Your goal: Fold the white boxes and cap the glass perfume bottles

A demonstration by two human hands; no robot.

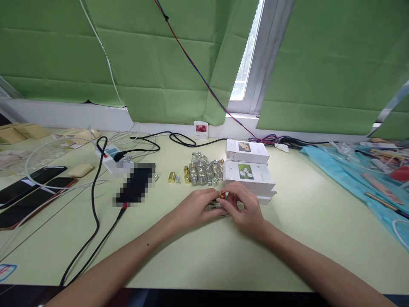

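Note:
Over the middle of the table, my left hand (198, 205) is closed around a small clear glass bottle (214, 205) lying on its side, mostly hidden by the fingers. A shiny copper-gold top (223, 195) shows between both hands. My right hand (248, 209) pinches close by this top, thumb and fingers on the bottle's end; the exact contact is covered. Just beyond the hands lie several similar clear glass bottles (202, 172) in a row. Beside them on the left are a gold cap (171, 177), a small clear piece (178, 180) and more gold caps (187, 177).
White boxes (255, 185) with flower pictures are stacked right behind my right hand. A dark pixelated device (136, 185) with a black cable (110, 230) lies left, near a power strip (111, 160) and phones (38, 200). Blue sheeting (351, 187) holding loose items covers the far right.

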